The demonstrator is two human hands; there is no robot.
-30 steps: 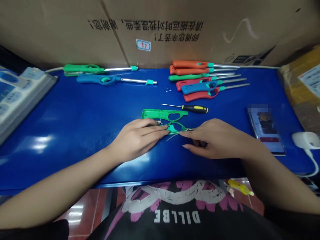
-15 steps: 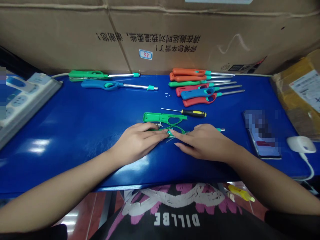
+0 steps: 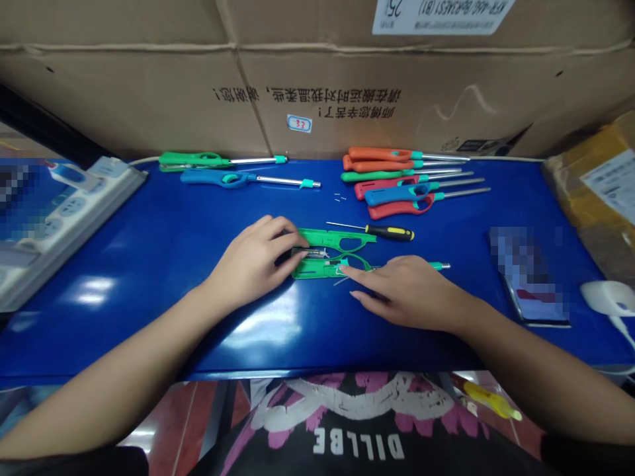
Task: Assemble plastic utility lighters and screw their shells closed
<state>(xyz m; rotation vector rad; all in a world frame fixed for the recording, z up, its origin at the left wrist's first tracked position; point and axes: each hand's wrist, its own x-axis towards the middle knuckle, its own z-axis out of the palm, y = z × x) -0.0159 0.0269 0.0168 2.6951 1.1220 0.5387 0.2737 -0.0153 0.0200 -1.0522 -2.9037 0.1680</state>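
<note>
On the blue tabletop lies an opened green gas lighter [image 3: 310,270], its inner parts exposed in the lower half-shell. My left hand [image 3: 262,254] has its thumb and fingertips closed around the left end of a clear fuel tank [image 3: 317,252], between the two shells. The loose green half-shell [image 3: 322,237] lies just beyond. With its index fingertip, my right hand [image 3: 411,291] presses the teal trigger part [image 3: 341,262], while the palm covers the lighter's metal tube. Its thumb is apart from the index finger. The teal tube tip [image 3: 439,266] emerges to the right.
Beyond the shells is a black-and-yellow screwdriver [image 3: 389,232], with small screws [image 3: 340,197] farther back. Assembled lighters [image 3: 397,195] lie back right, two more [image 3: 213,178] back left. A phone [image 3: 528,277], a power strip [image 3: 74,211] and a cardboard box [image 3: 173,99] surround the workspace.
My left hand has moved left and away from the trigger area, now at the fuel tank. My right hand stays over the lighter. The view has tilted slightly upward.
</note>
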